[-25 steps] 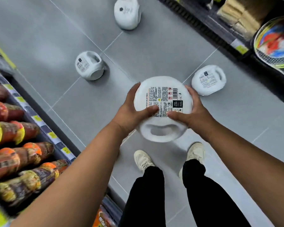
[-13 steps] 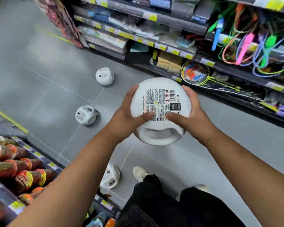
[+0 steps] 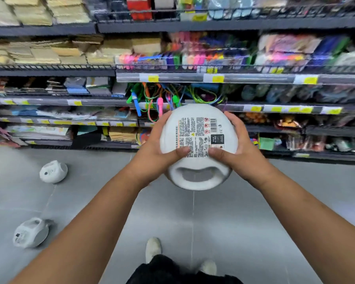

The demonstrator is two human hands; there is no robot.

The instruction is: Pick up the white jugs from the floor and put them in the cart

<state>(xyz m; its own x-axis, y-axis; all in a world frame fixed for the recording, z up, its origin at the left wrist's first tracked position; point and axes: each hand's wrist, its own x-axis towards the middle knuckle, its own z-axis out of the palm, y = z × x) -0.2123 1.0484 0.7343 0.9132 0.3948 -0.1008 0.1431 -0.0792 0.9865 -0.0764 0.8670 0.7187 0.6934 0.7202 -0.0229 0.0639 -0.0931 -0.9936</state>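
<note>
- Far left, low on the grey tiled floor (image 3: 244, 222), a white jug (image 3: 31, 232) lies on its side with its small label turned toward the camera.
- Just beyond it, nearer the shelving, a second white jug (image 3: 53, 171) also lies tipped over on the floor, well apart from the hands.
- The left hand (image 3: 156, 152) grips the left flank of the held jug (image 3: 199, 130), fingers curled round its far side and thumb pressed across the printed label.
- That held jug is up in the air in front of the person, between both hands, well above the floor, its label facing the camera and its moulded handle recess at the near, lower end.
- The right hand (image 3: 244, 152) clasps the jug's right flank the same way, thumb on the label's lower right corner.
- Below, two pale shoes (image 3: 153, 249) stand on the floor.
- Behind, stocked shelves (image 3: 213, 78) with yellow price tags run across the whole view, blurred; coloured skipping ropes (image 3: 152, 99) hang just beyond the held jug.
</note>
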